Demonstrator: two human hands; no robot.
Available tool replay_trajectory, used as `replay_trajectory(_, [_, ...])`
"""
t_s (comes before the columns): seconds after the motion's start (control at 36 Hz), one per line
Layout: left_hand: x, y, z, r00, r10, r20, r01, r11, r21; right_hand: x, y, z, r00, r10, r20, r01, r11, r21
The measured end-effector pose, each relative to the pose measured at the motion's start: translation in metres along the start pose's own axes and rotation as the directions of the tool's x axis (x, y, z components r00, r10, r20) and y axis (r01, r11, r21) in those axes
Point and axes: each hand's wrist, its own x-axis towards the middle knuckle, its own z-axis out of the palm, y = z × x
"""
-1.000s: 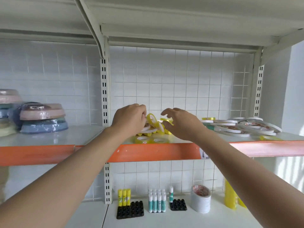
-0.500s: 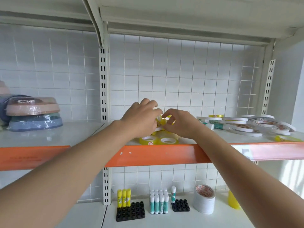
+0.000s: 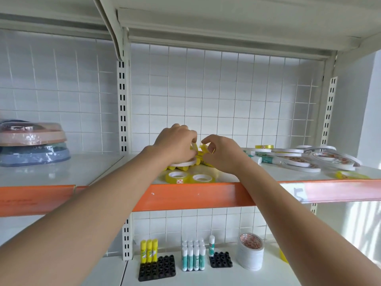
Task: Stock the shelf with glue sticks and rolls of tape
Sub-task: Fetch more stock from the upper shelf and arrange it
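On the orange-edged shelf [image 3: 185, 195], near its front edge, my left hand [image 3: 175, 141] curls over a heap of yellow tape rolls [image 3: 186, 165]. My right hand [image 3: 221, 151], just beside, pinches one small yellow roll [image 3: 204, 149] between thumb and fingertips. Two yellow rolls [image 3: 188, 178] lie flat at the front edge.

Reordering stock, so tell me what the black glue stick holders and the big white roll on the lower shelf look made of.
Black glue stick holders: matte moulded plastic or rubber, going by the uniform round sockets. Big white roll: probably paper-backed tape; layered matte white sides, printed core.
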Motion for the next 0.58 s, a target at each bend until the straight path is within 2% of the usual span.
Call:
replay_trajectory(0.14, [-0.009,-0.001,-0.015,0.989,-0.059,-0.136,0.05,0.996,-0.069,-0.001,-0.001,-0.001,0.993,-0.065,-0.096,0.063,0.998,-0.018])
replay_trajectory(0.25, [-0.019,-0.008,-0.029,0.978,-0.057,-0.2,0.049,0.998,-0.045,-0.005,-0.005,-0.005,0.977,-0.107,-0.186,0.111,0.994,0.01])
replay_trajectory(0.33, [-0.03,-0.012,-0.039,0.968,-0.073,-0.238,0.049,0.993,-0.103,-0.013,-0.013,-0.009,0.962,-0.184,-0.201,0.175,0.983,-0.064])
replay_trajectory(0.44, [-0.055,-0.013,-0.046,0.934,-0.078,-0.348,0.004,0.978,-0.209,-0.034,-0.022,-0.02,0.93,-0.278,-0.241,0.245,0.956,-0.16])
replay_trajectory(0.58, [-0.09,0.001,-0.041,0.903,-0.077,-0.422,-0.063,0.95,-0.307,-0.077,-0.02,-0.03,0.893,-0.298,-0.337,0.268,0.954,-0.134])
